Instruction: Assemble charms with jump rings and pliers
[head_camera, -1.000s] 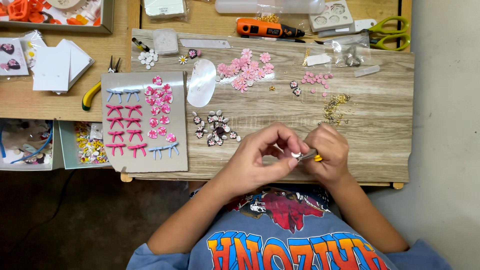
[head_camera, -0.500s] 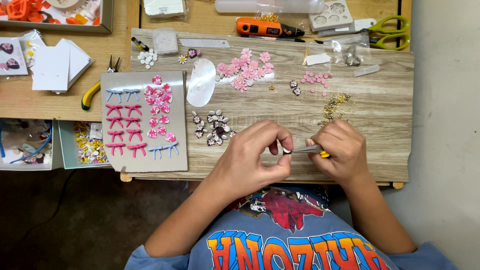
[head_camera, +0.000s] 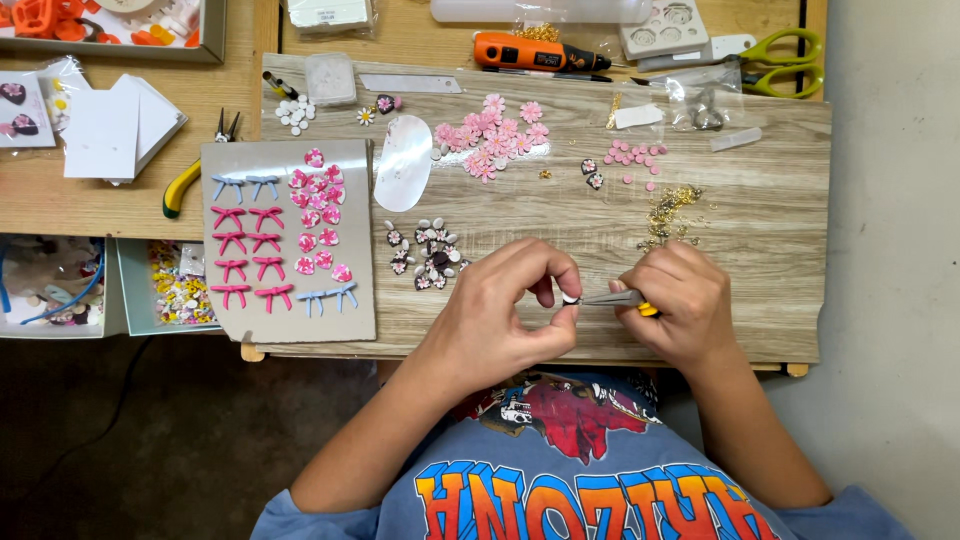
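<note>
Having shifted slightly leftward along the table (head_camera: 760, 330), the right hand (head_camera: 678, 305) grips pliers (head_camera: 612, 298) whose tip meets a small charm (head_camera: 570, 298) pinched in left hand (head_camera: 500, 315) fingers, indicating continued fitting.

My left hand (head_camera: 500, 320) sits just below the middle of the frame, fingers curled into a loose arch with thumb and forefinger pinched together at their tips. My right hand (head_camera: 680, 300) lies just to its right, fist closed, knuckles up, pointing toward the left hand's pinch. The two hands nearly meet. Both bare forearms run down and outward to the lower corners, elbows spread wide, with blue sleeves at the bottom edge.
</note>
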